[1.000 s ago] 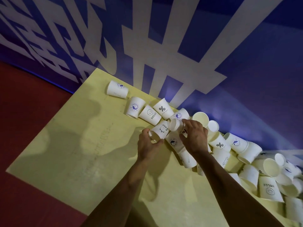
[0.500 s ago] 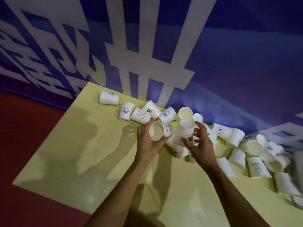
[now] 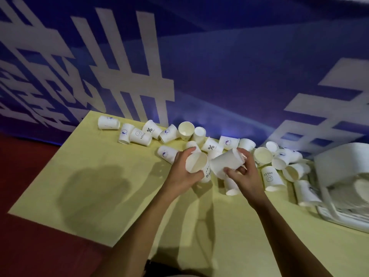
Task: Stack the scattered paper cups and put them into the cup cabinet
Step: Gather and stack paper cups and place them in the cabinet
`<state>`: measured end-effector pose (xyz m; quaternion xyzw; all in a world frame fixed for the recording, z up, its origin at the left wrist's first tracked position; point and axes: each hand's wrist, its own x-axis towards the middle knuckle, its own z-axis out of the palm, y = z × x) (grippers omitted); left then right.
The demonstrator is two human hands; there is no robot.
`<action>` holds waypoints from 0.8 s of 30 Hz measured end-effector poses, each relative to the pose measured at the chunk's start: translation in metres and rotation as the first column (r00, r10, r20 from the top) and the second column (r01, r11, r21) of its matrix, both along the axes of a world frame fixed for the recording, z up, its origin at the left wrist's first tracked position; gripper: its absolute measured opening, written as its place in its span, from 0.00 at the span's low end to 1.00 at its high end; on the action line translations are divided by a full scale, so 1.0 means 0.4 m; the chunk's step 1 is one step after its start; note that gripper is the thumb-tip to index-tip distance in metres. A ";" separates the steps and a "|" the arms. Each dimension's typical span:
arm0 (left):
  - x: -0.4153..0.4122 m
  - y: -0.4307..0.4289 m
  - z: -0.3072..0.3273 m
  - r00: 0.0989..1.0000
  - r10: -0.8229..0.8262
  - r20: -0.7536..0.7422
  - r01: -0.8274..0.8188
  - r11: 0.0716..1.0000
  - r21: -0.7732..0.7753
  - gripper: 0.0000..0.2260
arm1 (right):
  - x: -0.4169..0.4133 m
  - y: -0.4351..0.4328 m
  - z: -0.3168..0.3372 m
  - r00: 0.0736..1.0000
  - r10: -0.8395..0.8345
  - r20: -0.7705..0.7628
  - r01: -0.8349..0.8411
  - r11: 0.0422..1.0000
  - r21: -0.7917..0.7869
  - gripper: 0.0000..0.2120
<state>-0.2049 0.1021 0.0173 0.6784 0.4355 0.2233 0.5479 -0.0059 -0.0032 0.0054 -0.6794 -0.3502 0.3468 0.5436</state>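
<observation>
Blue wall (image 3: pixel 229 66), lettered in broad white strokes, fills the background above the pale yellow worktop (image 3: pixel 99 186), which has red floor (image 3: pixel 30 246) beside it on the left. At the worktop's right end sits a white unit (image 3: pixel 343 170), too blurred for me to say whether it is the cup cabinet. The scattered paper cups (image 3: pixel 140 136) lie in a loose band along the back edge, most of them on their sides. A few show their open mouths, and none is stacked as far as I can tell.

My left hand (image 3: pixel 182 172) is curled round the left cup (image 3: pixel 196 162), with fingers over the top of the rim and thumb under it, the open mouth turned up and to the right. My right hand (image 3: pixel 246 176) pinches the right cup (image 3: pixel 226 161) on its side between thumb and fingers near the rim, its base pointing at that open mouth. The two cups are just beside each other above the worktop, and I cannot tell whether they touch.

By my reading, this is the start of the stacking: the first pair is about to be nested and nearly the whole scatter is left. The next move calls for lining the right cup's base up squarely with the left cup's mouth and sliding it in. The grip must be light enough not to crush the thin paper walls.
</observation>
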 end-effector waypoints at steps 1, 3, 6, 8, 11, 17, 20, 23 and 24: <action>0.020 -0.036 0.004 1.000 0.001 0.008 -0.001 1.000 0.001 0.35 | 0.019 -0.029 -0.001 1.000 -0.012 -0.026 0.012 1.000 0.020 0.30; 0.061 -0.104 0.011 0.999 0.028 0.033 -0.028 1.000 -0.004 0.33 | 0.049 -0.078 0.005 0.997 -0.054 -0.053 0.055 0.998 0.023 0.28; 0.133 -0.185 0.026 0.990 0.095 0.107 -0.092 0.995 -0.041 0.30 | 0.089 -0.143 0.017 0.988 -0.134 -0.076 0.136 0.990 0.025 0.29; 0.179 -0.214 0.031 0.982 0.128 0.135 -0.124 0.991 -0.042 0.29 | 0.114 -0.175 0.027 0.983 -0.143 -0.117 0.150 0.987 0.049 0.30; 0.219 -0.220 0.022 0.982 0.126 0.140 -0.119 0.991 -0.054 0.31 | 0.142 -0.206 0.031 0.987 -0.120 -0.103 0.125 0.991 0.044 0.29; 0.274 -0.195 -0.014 0.983 0.094 0.158 -0.071 0.987 -0.146 0.35 | 0.181 -0.238 0.046 0.974 -0.223 -0.041 0.223 0.975 0.003 0.24; 0.320 -0.210 -0.017 0.980 0.070 0.185 -0.034 0.981 -0.190 0.37 | 0.210 -0.261 0.061 0.959 -0.282 -0.028 0.282 0.959 -0.014 0.24; 0.371 -0.236 -0.002 0.976 0.030 0.214 0.014 0.979 -0.203 0.33 | 0.251 -0.297 0.078 0.943 -0.332 -0.007 0.331 0.942 -0.051 0.23; 0.390 -0.245 0.007 0.976 0.014 0.219 0.031 0.980 -0.199 0.33 | 0.267 -0.312 0.085 0.940 -0.341 -0.011 0.340 0.939 -0.054 0.24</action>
